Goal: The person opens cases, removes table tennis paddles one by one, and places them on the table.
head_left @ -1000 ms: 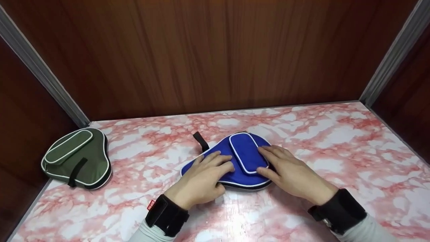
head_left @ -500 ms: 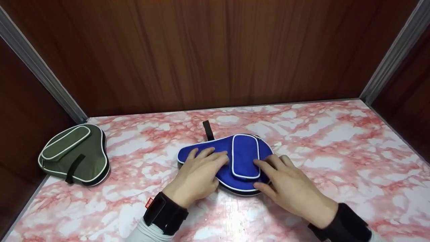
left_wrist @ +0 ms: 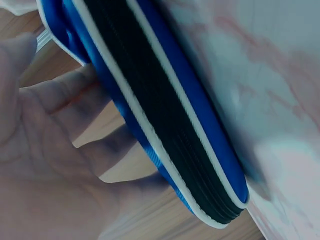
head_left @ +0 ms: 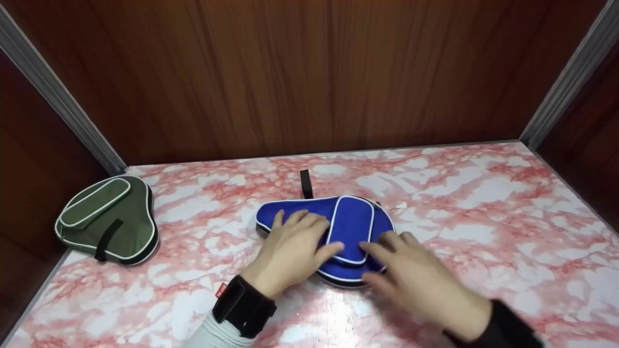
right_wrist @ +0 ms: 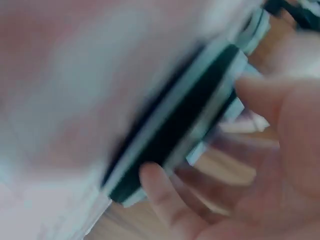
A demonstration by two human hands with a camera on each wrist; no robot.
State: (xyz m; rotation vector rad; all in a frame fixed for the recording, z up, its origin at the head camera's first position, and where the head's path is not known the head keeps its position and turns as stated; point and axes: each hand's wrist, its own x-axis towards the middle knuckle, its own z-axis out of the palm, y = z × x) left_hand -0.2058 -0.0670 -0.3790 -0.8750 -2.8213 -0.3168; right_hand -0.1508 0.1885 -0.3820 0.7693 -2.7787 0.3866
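A blue table tennis paddle case point(head_left: 352, 227) with white piping and a front pocket lies flat on the marbled table, its narrow end to the left. My left hand point(head_left: 292, 251) rests on the narrow part, fingers spread and thumb over the pocket's edge. In the left wrist view those fingertips lie on the top face, above the dark zipped side point(left_wrist: 165, 115). My right hand point(head_left: 420, 275), blurred by motion, is at the rounded right end, its fingers loosely bent. The right wrist view has one of its fingertips at the case's dark side band point(right_wrist: 175, 125).
A green paddle case point(head_left: 113, 220) with a black strap lies at the far left, near the side wall. From the blue case's back edge a black strap point(head_left: 306, 184) sticks up. Brown wood-grain panels point(head_left: 319, 82) enclose the pink-and-white table point(head_left: 483, 208) at the back and sides.
The blue case has turned clockwise, its narrow end swinging away from me and its rounded end nearer. My right hand has moved toward me; my left thumb has moved out over the pocket.
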